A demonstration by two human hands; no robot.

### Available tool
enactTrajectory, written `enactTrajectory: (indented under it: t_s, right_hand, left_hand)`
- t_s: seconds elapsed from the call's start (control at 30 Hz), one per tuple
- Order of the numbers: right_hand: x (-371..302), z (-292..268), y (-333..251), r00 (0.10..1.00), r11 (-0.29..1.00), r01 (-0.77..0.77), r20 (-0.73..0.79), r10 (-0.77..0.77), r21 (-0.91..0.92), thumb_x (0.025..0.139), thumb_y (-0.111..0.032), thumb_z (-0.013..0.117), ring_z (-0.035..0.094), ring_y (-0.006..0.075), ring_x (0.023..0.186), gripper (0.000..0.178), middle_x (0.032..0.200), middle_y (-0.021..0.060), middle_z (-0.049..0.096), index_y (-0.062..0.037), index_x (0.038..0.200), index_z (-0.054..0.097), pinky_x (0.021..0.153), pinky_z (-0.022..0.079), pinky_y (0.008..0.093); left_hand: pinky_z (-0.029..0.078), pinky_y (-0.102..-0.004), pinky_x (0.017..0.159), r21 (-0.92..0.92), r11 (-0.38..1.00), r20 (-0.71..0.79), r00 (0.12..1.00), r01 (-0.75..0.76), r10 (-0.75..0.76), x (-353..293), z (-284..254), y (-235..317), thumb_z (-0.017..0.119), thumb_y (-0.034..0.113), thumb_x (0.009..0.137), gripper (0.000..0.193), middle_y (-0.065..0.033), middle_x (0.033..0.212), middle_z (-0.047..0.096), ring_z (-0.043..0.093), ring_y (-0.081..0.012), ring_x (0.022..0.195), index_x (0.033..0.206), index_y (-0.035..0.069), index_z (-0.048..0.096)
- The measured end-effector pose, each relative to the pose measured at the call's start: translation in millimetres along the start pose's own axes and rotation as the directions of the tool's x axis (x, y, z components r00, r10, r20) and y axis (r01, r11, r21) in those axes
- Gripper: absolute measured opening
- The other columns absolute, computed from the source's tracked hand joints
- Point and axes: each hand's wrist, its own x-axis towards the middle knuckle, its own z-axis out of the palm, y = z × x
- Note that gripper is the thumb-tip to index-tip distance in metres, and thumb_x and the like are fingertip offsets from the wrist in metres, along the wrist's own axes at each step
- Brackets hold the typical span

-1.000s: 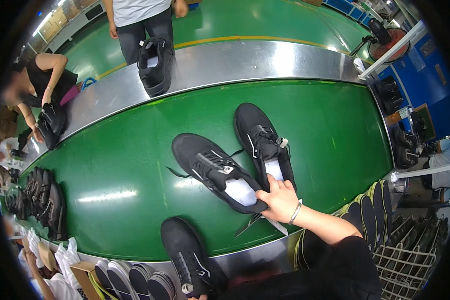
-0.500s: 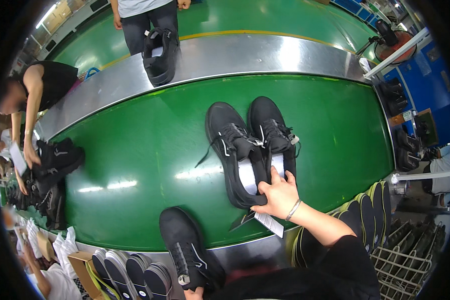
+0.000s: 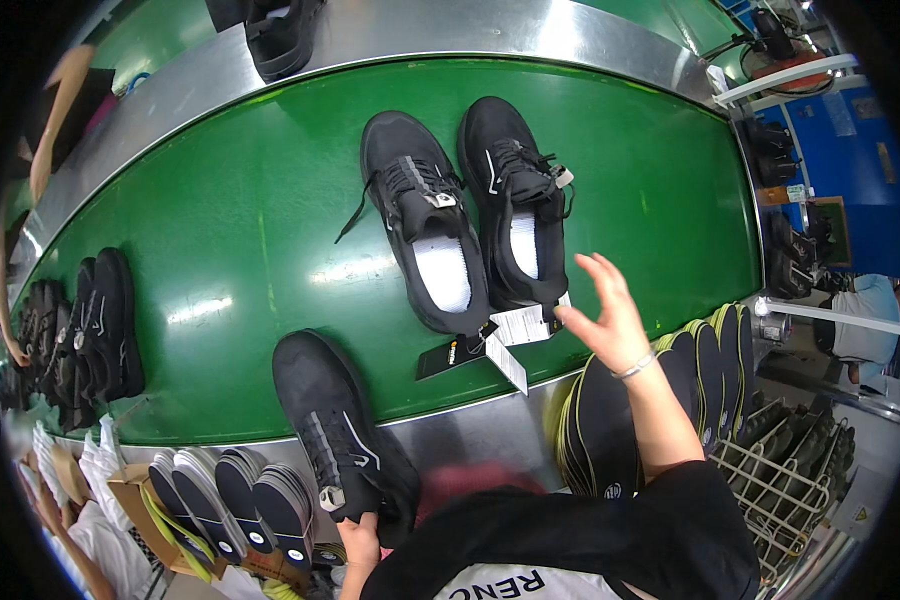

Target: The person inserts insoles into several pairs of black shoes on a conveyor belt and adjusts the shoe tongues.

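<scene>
My left hand [image 3: 360, 540] is closed on the opening of a single black lace-up shoe [image 3: 315, 390], its toe pointing away over the near edge of the green belt. In front of me a pair of black shoes stands side by side, toes away: the left shoe [image 3: 405, 140] and the right shoe [image 3: 495, 130]. White insoles show inside both. Paper tags [image 3: 515, 325] and a black tag [image 3: 448, 357] lie at their heels. My right hand [image 3: 610, 315] is open, fingers apart, just right of the right shoe's heel, and holds nothing.
The green belt [image 3: 210, 230] has metal borders. Several black shoes [image 3: 105, 320] stand at its left end, near a co-worker's arm [image 3: 50, 120]. Another shoe [image 3: 278, 40] sits on the far border. Insole stacks [image 3: 610, 420] and a wire rack [image 3: 770, 480] are at the near right.
My right hand has let go of the pair's heels and moved right, its fingers opening. The whole view has shifted, so the belt appears higher. My left hand keeps its shoe.
</scene>
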Motion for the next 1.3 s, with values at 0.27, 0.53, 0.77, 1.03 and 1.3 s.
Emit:
enactTrajectory:
  t_s: [0.27, 0.53, 0.77, 1.03, 1.3]
  right_hand:
    - [3, 40, -2, 0.987, 0.998, -0.058, 0.152, 0.054, 0.024, 0.066, -0.017, 0.07, 0.045, 0.0415, 0.107, 0.034, 0.119, 0.0304, 0.038, -0.009, 0.096, 0.054, 0.087, 0.041, 0.0373]
    - [-3, 36, -36, 0.978, 0.862, 0.21, 0.083, -0.193, -0.462, 0.064, -0.031, 0.068, 0.032, 0.0392, 0.118, 0.062, 0.124, 0.0296, 0.033, -0.0194, 0.12, 0.043, 0.097, 0.02, 0.0529]
    - [41, 66, -76, 0.904, 0.837, 0.262, 0.425, -0.039, -0.481, 0.048, -0.047, 0.076, 0.058, 0.0367, 0.083, 0.073, 0.116, 0.0355, 0.035, -0.021, 0.112, 0.052, 0.073, 0.047, 0.0384]
    - [96, 6, -74, 0.915, 0.954, 0.289, 0.272, -0.298, 0.074, 0.049, -0.044, 0.077, 0.054, 0.0307, 0.076, 0.054, 0.082, 0.0168, 0.049, -0.0071, 0.085, 0.061, 0.069, 0.045, 0.0359]
    - [262, 11, -105, 0.942, 0.914, 0.325, 0.003, -0.334, -0.241, 0.051, -0.045, 0.073, 0.054, 0.033, 0.085, 0.054, 0.09, 0.016, 0.049, -0.0125, 0.092, 0.059, 0.075, 0.045, 0.0382]
  left_hand:
    - [0.04, -0.0263, 0.073, 0.025, 0.997, -0.007, 0.997, -0.079, 0.079, 4, -7, -16, 0.049, -0.004, 0.066, 0.037, -0.0072, 0.094, 0.054, 0.052, -0.0164, 0.082, 0.103, -0.004, 0.049]
    - [0.041, -0.0264, 0.059, 0.007, 0.992, -0.103, 0.987, -0.125, 0.125, 2, -1, -26, 0.049, -0.004, 0.062, 0.027, -0.0045, 0.076, 0.057, 0.052, -0.015, 0.064, 0.088, -0.005, 0.056]
    - [0.033, -0.0308, 0.092, 0.043, 0.995, -0.085, 0.993, 0.092, -0.088, -20, 24, 47, 0.052, -0.002, 0.071, 0.053, -0.0156, 0.119, 0.044, 0.042, -0.0247, 0.108, 0.122, -0.004, 0.037]
    - [0.035, -0.0308, 0.09, -0.076, 0.993, -0.001, 0.995, -0.095, 0.096, -6, 10, 21, 0.046, -0.006, 0.07, 0.053, -0.015, 0.117, 0.045, 0.044, -0.0245, 0.105, 0.122, -0.004, 0.036]
    - [0.034, -0.0326, 0.091, -0.091, 0.994, -0.001, 0.998, -0.058, 0.058, 5, 14, 32, 0.046, -0.005, 0.07, 0.051, -0.0153, 0.117, 0.045, 0.045, -0.0254, 0.105, 0.12, -0.004, 0.037]
